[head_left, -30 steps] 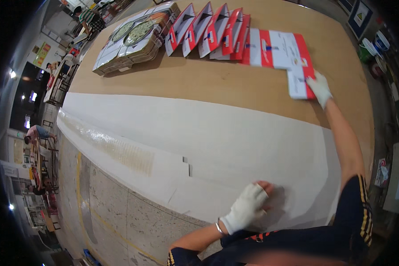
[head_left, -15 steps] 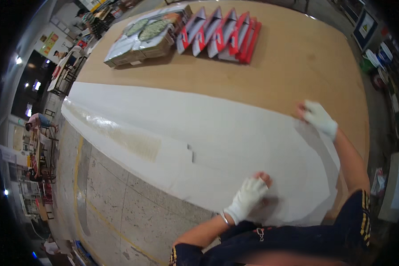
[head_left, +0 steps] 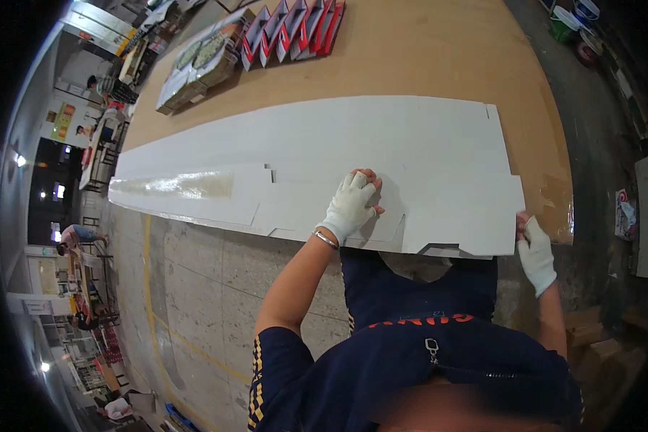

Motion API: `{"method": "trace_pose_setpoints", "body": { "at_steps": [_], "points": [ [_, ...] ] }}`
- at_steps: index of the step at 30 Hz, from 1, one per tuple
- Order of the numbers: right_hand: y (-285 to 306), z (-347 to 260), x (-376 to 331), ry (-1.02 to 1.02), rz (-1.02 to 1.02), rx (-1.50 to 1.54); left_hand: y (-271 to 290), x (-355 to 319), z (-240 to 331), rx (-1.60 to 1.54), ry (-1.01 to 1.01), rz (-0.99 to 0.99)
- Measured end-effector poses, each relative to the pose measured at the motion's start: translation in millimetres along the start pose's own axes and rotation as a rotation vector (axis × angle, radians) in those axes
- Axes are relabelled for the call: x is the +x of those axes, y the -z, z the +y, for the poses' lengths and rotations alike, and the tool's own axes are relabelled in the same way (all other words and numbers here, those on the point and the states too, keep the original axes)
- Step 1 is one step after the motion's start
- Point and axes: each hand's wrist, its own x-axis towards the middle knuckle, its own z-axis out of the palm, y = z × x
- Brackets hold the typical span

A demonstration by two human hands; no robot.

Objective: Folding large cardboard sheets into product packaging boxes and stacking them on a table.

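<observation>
A long white cardboard sheet [head_left: 324,137] lies across the table, with cut notches and tabs along its near and right edges. A strip of clear shiny tape [head_left: 194,185] covers part of its left half. My left hand [head_left: 349,205], in a white fingerless glove with a metal bangle at the wrist, rests on the sheet, thumb apart from the bent fingers. At the sheet's right edge, near its front corner, my right hand [head_left: 536,252], gloved alike, has its fingertips closed on the edge. Part of that grip is hidden.
The table top is brown board [head_left: 439,43]. At its far side lie a flat wrapped carton [head_left: 201,65] and several folded red-and-grey card pieces [head_left: 291,32]. Concrete floor [head_left: 209,266] borders the near left. People work at distant tables on the left; buckets [head_left: 565,21] stand far right.
My view has shifted. The sheet's notched right end now shows flat and sharp. My right hand has come down to its right edge; my left hand has moved farther onto the sheet.
</observation>
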Motion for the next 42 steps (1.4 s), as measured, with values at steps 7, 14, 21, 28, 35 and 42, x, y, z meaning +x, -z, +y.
{"method": "trace_pose_setpoints", "body": {
  "at_steps": [7, 14, 21, 28, 35, 42],
  "points": [
    [-7.7, -15.3, 40.2, 0.019, 0.330, -0.208, 13.0, -11.3, -1.5, 0.085, -0.213, -0.228],
    [-6.4, -47.7, 42.4, 0.710, 0.456, -0.526, 10.2, -14.8, -13.8, 0.208, -0.271, -0.317],
    [-16.2, 32.6, 39.3, 0.332, 0.208, -0.173, 21.2, -17.1, -13.6, -0.074, -0.245, -0.274],
    [-32.0, 39.1, 27.7, 0.397, 0.188, -0.269, -4.8, -2.6, -16.9, -0.350, 0.147, 0.026],
    [-52.8, 46.2, 30.0, -0.025, 0.172, -0.013, -37.8, -15.0, 17.2, -0.051, -0.157, 0.066],
    [-47.4, 78.1, 55.4, -0.201, 0.277, 0.082, -57.4, 11.8, 58.6, -0.289, -0.009, 0.304]
  ]
}}
